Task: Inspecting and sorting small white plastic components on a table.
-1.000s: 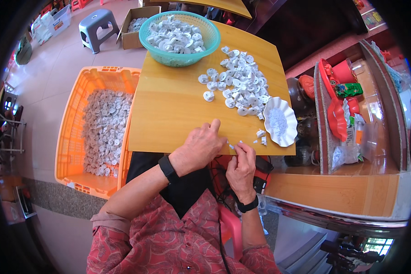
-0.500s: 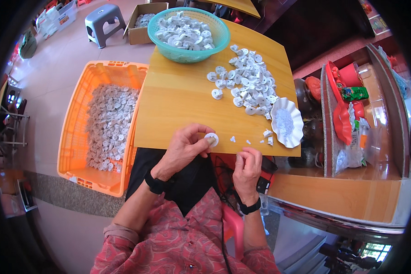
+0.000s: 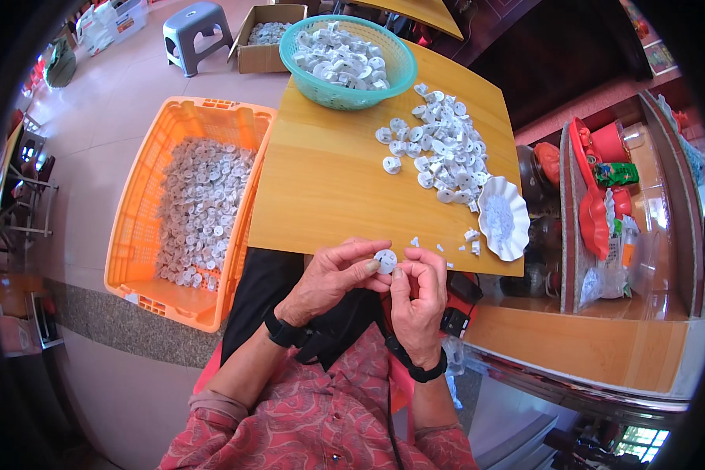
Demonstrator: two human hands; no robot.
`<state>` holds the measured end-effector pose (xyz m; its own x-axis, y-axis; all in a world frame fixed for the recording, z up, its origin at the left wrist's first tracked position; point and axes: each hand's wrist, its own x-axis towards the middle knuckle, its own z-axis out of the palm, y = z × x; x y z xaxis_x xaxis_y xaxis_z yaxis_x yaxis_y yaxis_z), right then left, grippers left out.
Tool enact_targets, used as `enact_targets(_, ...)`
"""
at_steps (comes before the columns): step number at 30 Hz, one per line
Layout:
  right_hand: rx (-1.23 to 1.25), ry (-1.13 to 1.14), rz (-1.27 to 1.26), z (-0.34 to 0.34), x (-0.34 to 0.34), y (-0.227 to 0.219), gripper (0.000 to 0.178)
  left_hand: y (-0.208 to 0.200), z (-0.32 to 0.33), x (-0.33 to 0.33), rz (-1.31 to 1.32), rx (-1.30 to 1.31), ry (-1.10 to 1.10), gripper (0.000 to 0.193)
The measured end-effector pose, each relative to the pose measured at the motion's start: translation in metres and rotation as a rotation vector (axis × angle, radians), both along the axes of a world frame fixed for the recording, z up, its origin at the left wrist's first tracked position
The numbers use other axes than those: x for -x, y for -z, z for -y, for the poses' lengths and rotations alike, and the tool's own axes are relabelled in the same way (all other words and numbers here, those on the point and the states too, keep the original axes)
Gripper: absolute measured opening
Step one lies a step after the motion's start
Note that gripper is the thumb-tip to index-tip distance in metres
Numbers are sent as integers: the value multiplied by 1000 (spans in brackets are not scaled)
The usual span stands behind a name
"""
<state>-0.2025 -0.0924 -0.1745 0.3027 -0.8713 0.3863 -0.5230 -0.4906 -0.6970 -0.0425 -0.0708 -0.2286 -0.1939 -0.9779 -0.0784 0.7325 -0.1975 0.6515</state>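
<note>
I have both forearms coming up from below, a dark band on each wrist, and the hands meet at the near edge of the bench (image 3: 321,188). The fingers of my left hand (image 3: 321,283) are closed on a round white piece (image 3: 385,261), the thumb on its near left side and its flat face turned up to me. My right hand (image 3: 417,309) is curled, thumb and forefinger drawn in at the piece's right rim; whether they pinch anything themselves I cannot tell. The piece sits between the two sets of fingertips, in line with the bench edge in my view; I cannot judge its height above the wood.

Just beyond the right fingers, a few small white bits (image 3: 415,242) lie along that edge, then two loose white parts (image 3: 473,241), then a wavy white dish (image 3: 512,250) close to the right-hand corner. Farther out is a pile of similar white pieces (image 3: 454,149), and at the far left corner a teal basket (image 3: 345,98) full of more. Plain wood stretches from my left hand up toward the basket. Left of the bench, right against its side in my view, stands an orange crate (image 3: 164,308) holding many more pieces.
</note>
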Motion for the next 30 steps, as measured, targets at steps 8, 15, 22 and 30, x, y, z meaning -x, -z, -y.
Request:
enact_targets(8,-32,21,-22,-4,-5,-7,8,4,-3,3,-17,63,-63,36)
enact_targets(15,114,-15,-142,-2,0,-1,10,6,-5,0,42,47,-38,33)
enact_targets(22,199,-38,-203,-3,-1,-5,16,7,-7,-1,49,42,-16,32)
enact_targets(30,290,-73,-340,-3,-3,-14,17,4,-6,-2,107,90,-12,32)
